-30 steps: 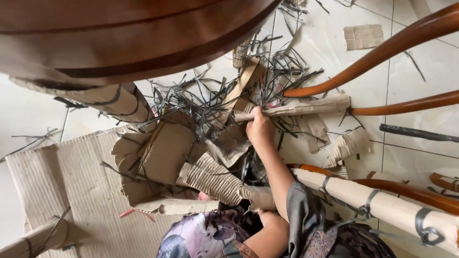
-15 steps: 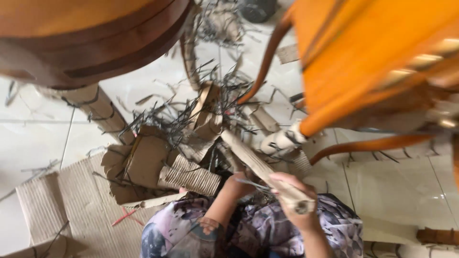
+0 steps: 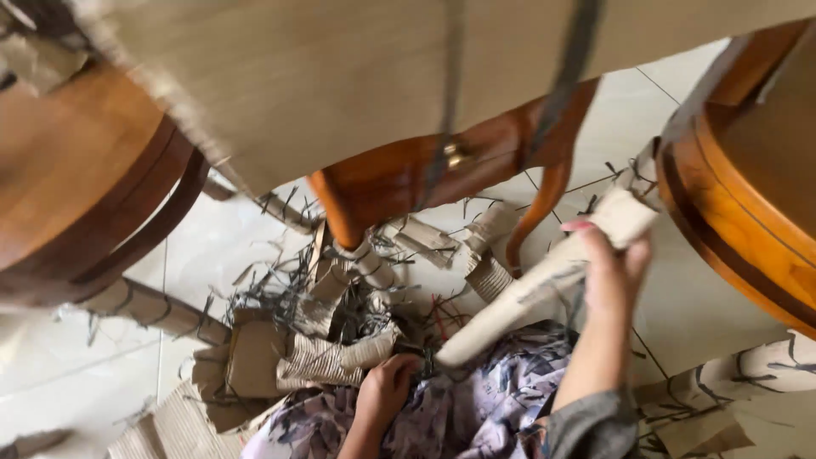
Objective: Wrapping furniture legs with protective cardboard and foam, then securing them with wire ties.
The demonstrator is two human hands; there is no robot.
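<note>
Cardboard wrapping tube (image 3: 544, 285) slants from near-left up to far-right; right hand (image 3: 614, 270) fingers closed round its upper end, left hand (image 3: 387, 387) fingers curled closed at its lower end.

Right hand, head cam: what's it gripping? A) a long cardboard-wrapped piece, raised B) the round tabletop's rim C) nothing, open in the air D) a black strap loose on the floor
A: the right hand is closed around the upper end of a long cardboard-wrapped piece slanting up from the lap; the left hand is at its lower end.
</note>
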